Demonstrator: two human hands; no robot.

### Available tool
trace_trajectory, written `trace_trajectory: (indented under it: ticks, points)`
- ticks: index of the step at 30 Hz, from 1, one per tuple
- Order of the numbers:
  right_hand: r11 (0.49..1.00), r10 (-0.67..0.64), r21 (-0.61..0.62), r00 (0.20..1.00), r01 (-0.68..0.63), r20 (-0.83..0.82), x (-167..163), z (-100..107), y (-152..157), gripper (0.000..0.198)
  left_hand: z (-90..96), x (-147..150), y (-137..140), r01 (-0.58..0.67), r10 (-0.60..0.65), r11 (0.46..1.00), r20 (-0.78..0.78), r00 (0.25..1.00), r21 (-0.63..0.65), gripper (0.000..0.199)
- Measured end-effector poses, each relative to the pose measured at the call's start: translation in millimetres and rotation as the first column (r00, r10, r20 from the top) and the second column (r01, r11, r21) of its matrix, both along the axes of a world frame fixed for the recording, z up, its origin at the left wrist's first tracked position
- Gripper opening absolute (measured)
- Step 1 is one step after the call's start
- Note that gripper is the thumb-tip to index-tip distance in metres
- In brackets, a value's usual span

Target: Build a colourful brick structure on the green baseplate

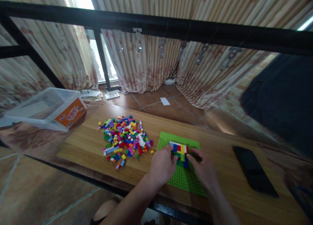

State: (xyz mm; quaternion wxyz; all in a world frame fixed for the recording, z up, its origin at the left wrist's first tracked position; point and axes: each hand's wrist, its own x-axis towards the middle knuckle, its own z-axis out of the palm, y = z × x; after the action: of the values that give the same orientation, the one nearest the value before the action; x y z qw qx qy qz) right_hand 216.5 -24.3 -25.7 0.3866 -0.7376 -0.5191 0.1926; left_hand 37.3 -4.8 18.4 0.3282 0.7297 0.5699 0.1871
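Note:
A green studded baseplate (pixel 179 179) lies on the wooden board, with a flat build of coloured toy bricks (pixel 181 149) on its upper part. White, red, blue, yellow and green bricks show in the build. My left hand (pixel 161 163) grips the build's left side, thumb and fingers curled in. From the right, my right hand (pixel 204 168) holds the opposite side with bent fingers. The fingers cover both edges of the build, so any single loose brick in them is hidden. A pile of mixed bricks (pixel 124 135) is spread left of the baseplate.
A clear plastic bin (pixel 46 107) with an orange label stands at the far left. On the right of the wooden board (pixel 80 146) lies a black phone (pixel 254 171). Beyond the board a dark metal bar (pixel 156 22) crosses before striped curtains (pixel 146 68).

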Motion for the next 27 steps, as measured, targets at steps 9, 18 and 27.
trace_trajectory:
  ticks: [9, 18, 27]
  points:
    - [0.998, 0.04, -0.051, 0.997, -0.036, 0.071, 0.0, -3.2, 2.4, 0.05, 0.3, -0.3, -1.0, 0.0, 0.001, 1.0, 0.01, 1.0, -0.015, 0.023]
    - [0.997, 0.048, -0.057, 0.995, -0.043, 0.09, 0.1, -3.2, 3.6, 0.049, -4.5, 0.5, -1.7, -0.011, 0.011, 1.0, 0.012, 1.0, -0.005, 0.026]
    - [0.993, -0.002, -0.119, 0.997, 0.011, 0.076, -0.7, -1.3, 5.3, 0.058, 0.8, 1.0, -4.4, -0.004, 0.004, 1.0, -0.033, 0.999, -0.003, 0.023]
